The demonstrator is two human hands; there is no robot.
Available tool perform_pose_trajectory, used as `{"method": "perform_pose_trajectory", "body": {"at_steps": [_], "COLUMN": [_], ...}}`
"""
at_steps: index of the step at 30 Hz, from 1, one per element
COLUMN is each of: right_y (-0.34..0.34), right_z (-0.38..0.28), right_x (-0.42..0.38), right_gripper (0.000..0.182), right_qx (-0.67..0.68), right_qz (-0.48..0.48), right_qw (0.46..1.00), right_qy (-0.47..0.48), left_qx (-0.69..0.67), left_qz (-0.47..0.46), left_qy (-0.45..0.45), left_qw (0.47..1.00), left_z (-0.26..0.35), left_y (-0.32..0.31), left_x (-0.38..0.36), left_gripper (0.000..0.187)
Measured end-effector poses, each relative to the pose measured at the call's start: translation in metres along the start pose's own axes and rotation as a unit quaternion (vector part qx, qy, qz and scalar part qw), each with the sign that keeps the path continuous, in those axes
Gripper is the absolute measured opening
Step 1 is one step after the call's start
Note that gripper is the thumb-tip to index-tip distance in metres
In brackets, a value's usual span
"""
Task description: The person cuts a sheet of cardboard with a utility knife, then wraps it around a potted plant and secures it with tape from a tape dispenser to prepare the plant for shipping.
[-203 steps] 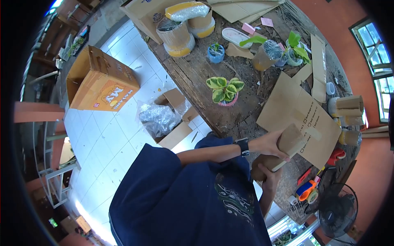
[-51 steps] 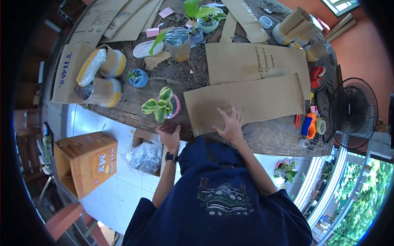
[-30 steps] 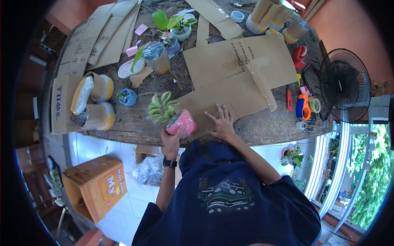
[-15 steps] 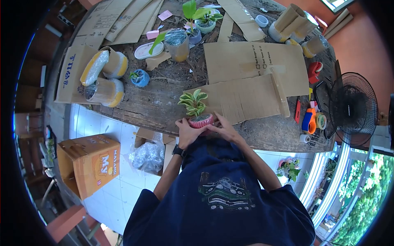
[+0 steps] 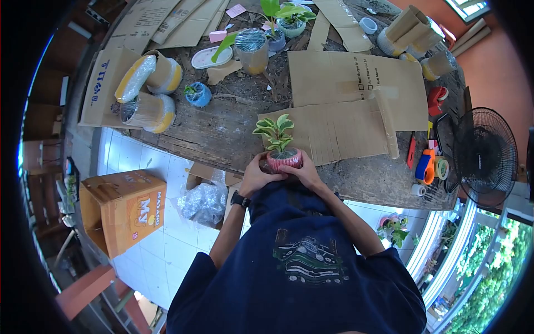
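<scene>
A small potted plant (image 5: 275, 133) with cream-edged green leaves stands in a red pot (image 5: 285, 161) at the table's near edge. My left hand (image 5: 260, 176) wraps the pot's left side. On its right side, my right hand (image 5: 305, 172) grips it, thumb across the front. Both hands are closed round the pot, which looks wrapped in clear film. Just beyond lies a flat cardboard sheet (image 5: 339, 131), partly slit into strips. The undersides of the fingers and the pot's base are hidden.
A blue pot (image 5: 198, 94) and cardboard tubes wrapped in film (image 5: 149, 111) stand to the left. On the right are a red cutter (image 5: 411, 152), a tape dispenser (image 5: 427, 167) and a fan (image 5: 481, 156). An orange box (image 5: 125, 211) sits on the floor.
The pot has turned or tilted slightly in my hands, showing more of its front. My right thumb now lies across it. The whole view has shifted a little.
</scene>
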State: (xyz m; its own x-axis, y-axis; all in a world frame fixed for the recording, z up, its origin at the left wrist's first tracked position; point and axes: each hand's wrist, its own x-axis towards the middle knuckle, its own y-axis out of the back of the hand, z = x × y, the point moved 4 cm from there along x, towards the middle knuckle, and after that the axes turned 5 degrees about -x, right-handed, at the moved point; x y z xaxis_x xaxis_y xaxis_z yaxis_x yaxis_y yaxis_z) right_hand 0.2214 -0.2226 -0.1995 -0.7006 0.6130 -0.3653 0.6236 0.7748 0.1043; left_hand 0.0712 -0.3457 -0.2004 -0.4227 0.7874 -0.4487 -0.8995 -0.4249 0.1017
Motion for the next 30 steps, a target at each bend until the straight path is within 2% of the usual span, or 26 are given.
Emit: {"method": "perform_pose_trajectory", "body": {"at_steps": [4, 9, 12, 13, 14, 17, 18, 21, 27, 29, 30], "right_y": [0.001, -0.002, -0.002, 0.000, -0.001, 0.001, 0.002, 0.007, 0.024, 0.034, 0.037], "right_z": [0.000, 0.004, 0.004, 0.008, 0.013, 0.004, 0.002, 0.015, 0.022, 0.012, 0.008], "right_x": [0.002, -0.004, 0.000, 0.002, 0.002, -0.002, -0.004, -0.003, -0.008, -0.013, -0.015], "right_gripper": [0.073, 0.065, 0.074, 0.079, 0.084, 0.097, 0.101, 0.097, 0.071, 0.067, 0.066], "right_qx": [0.010, -0.015, -0.037, -0.051, -0.065, -0.068, -0.063, -0.077, -0.049, -0.123, -0.161], "right_qz": [-0.010, 0.011, 0.005, 0.026, 0.048, 0.077, 0.079, 0.079, 0.058, 0.084, 0.098], "right_qw": [1.000, 1.000, 0.999, 0.998, 0.996, 0.994, 0.994, 0.994, 0.995, 0.987, 0.981], "right_qy": [-0.016, -0.026, -0.037, -0.038, -0.042, -0.034, -0.029, 0.000, 0.071, 0.053, 0.042], "left_qx": [-0.040, -0.199, -0.255, -0.264, -0.267, -0.275, -0.268, -0.218, -0.026, 0.023, 0.042], "left_qz": [-0.002, -0.042, -0.049, -0.049, -0.054, -0.056, -0.049, -0.021, 0.018, 0.017, 0.031], "left_qy": [-0.021, 0.059, 0.098, 0.109, 0.122, 0.117, 0.120, 0.116, 0.098, 0.094, 0.069], "left_qw": [0.999, 0.977, 0.961, 0.957, 0.954, 0.953, 0.955, 0.969, 0.995, 0.995, 0.996], "left_z": [-0.009, -0.030, -0.028, -0.029, -0.033, -0.019, -0.015, -0.009, 0.032, 0.014, 0.015], "left_y": [0.006, -0.002, -0.006, -0.007, -0.005, -0.008, -0.010, -0.016, -0.029, -0.033, -0.035], "left_x": [0.004, 0.004, 0.005, 0.007, 0.011, 0.009, 0.006, 0.010, 0.018, 0.033, 0.036], "left_gripper": [0.106, 0.095, 0.086, 0.084, 0.072, 0.062, 0.062, 0.062, 0.083, 0.091, 0.089]}}
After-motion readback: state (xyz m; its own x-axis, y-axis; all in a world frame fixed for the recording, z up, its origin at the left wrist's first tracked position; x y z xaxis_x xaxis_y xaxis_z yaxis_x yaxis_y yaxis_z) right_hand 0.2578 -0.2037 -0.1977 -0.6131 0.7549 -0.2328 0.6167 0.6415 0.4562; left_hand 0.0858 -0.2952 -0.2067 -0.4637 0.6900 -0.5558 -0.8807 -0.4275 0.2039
